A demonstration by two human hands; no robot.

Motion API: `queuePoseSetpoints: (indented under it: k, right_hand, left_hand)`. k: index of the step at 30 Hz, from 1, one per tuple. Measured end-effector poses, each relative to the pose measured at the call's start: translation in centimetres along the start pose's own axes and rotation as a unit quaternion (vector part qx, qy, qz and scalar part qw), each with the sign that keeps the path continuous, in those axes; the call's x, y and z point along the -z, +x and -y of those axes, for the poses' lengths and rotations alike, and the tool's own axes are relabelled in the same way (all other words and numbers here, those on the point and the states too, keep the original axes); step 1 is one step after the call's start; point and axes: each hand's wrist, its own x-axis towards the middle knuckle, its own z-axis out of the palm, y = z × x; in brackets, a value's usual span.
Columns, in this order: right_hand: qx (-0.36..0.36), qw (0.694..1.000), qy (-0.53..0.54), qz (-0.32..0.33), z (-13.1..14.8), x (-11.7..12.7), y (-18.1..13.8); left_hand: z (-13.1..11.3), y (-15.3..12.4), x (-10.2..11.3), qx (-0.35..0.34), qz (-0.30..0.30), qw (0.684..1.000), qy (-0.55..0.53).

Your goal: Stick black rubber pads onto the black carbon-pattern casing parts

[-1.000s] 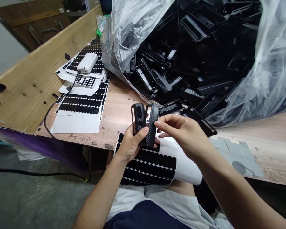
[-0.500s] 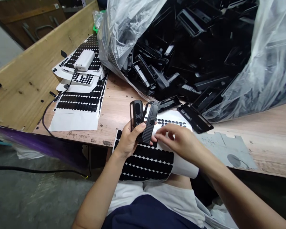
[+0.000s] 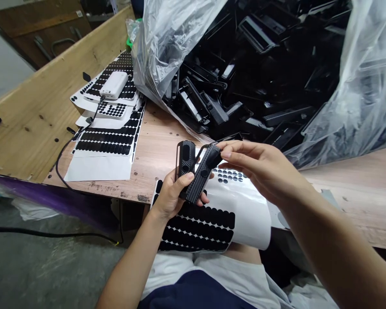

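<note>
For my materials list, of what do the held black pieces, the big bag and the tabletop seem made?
Black pieces: probably plastic, satin, with a diagonal texture resembling carbon fibre. Bag: translucent plastic film, judging by its glossy wrinkles. Tabletop: pale wood grain, perhaps real wood, perhaps laminate.

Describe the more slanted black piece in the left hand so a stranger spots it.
Start at the big clear plastic bag full of black parts; below it in the picture, the left hand holds two black pieces fanned apart. Take the piece on the right, its top end at the fingertips of the right hand. It slants clearly rightward, while its neighbour stands nearly straight up.
</note>
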Motion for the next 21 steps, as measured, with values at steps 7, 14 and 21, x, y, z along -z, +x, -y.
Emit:
queuePoseSetpoints:
  k: [7, 14, 21]
  right_hand:
    - [-0.017, 1.000, 0.000, 0.011, 0.25, -0.05, 0.38]
    - [0.007, 1.000, -0.018, 0.024, 0.40, -0.32, 0.33]
    - [0.049, 0.995, -0.091, -0.001, 0.33, -0.17, 0.17]
  left_hand:
    - [0.00, 0.03, 0.06, 0.005, 0.014, 1.000, -0.012]
    - [-0.05, 0.05, 0.03, 0.005, 0.020, 1.000, -0.015]
    - [-0.06, -0.12, 0.10, 0.006, 0.012, 1.000, 0.000]
